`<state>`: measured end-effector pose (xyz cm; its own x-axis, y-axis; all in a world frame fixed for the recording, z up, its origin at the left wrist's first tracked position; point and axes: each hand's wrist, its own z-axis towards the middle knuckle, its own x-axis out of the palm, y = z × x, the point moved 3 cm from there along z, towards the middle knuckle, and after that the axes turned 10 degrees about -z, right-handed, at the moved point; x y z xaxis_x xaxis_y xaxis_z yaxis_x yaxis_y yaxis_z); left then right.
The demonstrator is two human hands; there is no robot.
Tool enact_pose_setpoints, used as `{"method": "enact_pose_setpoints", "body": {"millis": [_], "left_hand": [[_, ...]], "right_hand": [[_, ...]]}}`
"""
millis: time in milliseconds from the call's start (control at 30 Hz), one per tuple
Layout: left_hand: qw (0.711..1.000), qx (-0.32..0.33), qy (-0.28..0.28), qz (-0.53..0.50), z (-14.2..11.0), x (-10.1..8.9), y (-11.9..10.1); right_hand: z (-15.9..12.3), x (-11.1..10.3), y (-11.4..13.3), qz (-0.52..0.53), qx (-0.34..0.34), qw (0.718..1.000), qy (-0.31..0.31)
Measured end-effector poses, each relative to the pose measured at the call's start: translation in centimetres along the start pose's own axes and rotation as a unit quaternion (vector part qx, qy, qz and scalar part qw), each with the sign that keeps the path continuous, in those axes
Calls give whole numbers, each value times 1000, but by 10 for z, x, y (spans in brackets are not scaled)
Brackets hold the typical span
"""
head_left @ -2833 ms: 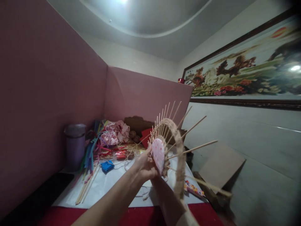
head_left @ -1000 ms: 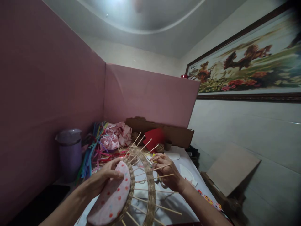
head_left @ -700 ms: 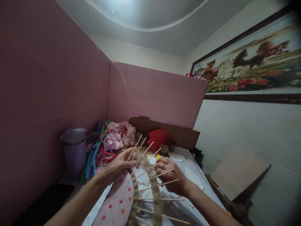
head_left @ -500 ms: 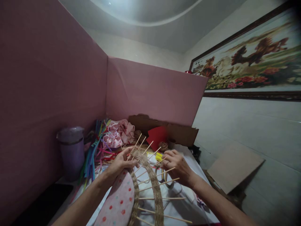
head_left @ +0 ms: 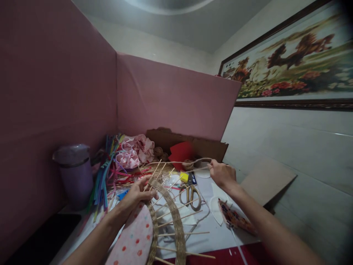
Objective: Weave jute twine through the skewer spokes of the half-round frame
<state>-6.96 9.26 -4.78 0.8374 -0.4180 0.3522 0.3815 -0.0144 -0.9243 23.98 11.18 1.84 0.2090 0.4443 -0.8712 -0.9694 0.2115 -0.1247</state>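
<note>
My left hand (head_left: 139, 193) grips the upper edge of a woven piece (head_left: 174, 213), its fingers and thumb closed around the band. Thin wooden sticks (head_left: 197, 232) fan outward through its two bands of brown twine. A pale pink panel with red dots (head_left: 135, 235) fills the inner side. Out to the right, my right hand (head_left: 223, 175) is closed on a strand of twine (head_left: 198, 160), which stretches back left toward the tops of the sticks. Gold-handled scissors (head_left: 190, 195) lie on the table between the hands.
At the left stand a purple lidded tumbler (head_left: 75, 176) and colourful pipe cleaners (head_left: 103, 187). Pink fabric (head_left: 138, 149), red paper (head_left: 180, 154) and a cardboard strip (head_left: 206, 149) are at the back. A patterned pouch-like item (head_left: 235, 217) lies at the right.
My right hand has moved right and slightly up from the sticks, drawing the twine out long. My left hand keeps its hold. The scissors are now uncovered, and the view has shifted slightly.
</note>
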Motion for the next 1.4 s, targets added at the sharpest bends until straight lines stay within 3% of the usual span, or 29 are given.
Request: {"method": "enact_pose_setpoints", "body": {"millis": [167,267,400,567,667,767,933,1033,1100,1200,1333,1400], "left_hand": [[1000,4,-10,-2,1,-2,-1],[1000,0,-12,-6,-2,1,-4],[1000,-9,-16,-8,-5,6,-6],[1000,-4,4,-29,-2,9,-1],[999,0,8,-32,-2,11,1],[999,3,18,-30,-5,14,-1],[999,9,16,-38,-6,11,-2],[999,5,15,-45,-3,7,1],[999,-1,11,-45,-3,6,2],[999,1,7,-49,-6,8,-2],[999,10,11,-52,-8,10,-6],[999,10,11,-50,-7,9,-4]], "right_hand": [[5,16,-2,141,-61,979,136],[6,6,20,266,-99,949,135],[12,-9,66,429,-140,880,149],[23,-6,113,519,-188,790,267],[30,-1,126,520,-204,755,343],[43,1,124,526,-186,741,374],[65,9,92,571,-89,754,313],[54,15,83,585,-70,755,288],[37,16,85,602,-82,740,287],[7,16,93,630,-125,689,335],[-19,25,100,732,-107,520,428],[-25,34,101,756,-88,493,422]]}}
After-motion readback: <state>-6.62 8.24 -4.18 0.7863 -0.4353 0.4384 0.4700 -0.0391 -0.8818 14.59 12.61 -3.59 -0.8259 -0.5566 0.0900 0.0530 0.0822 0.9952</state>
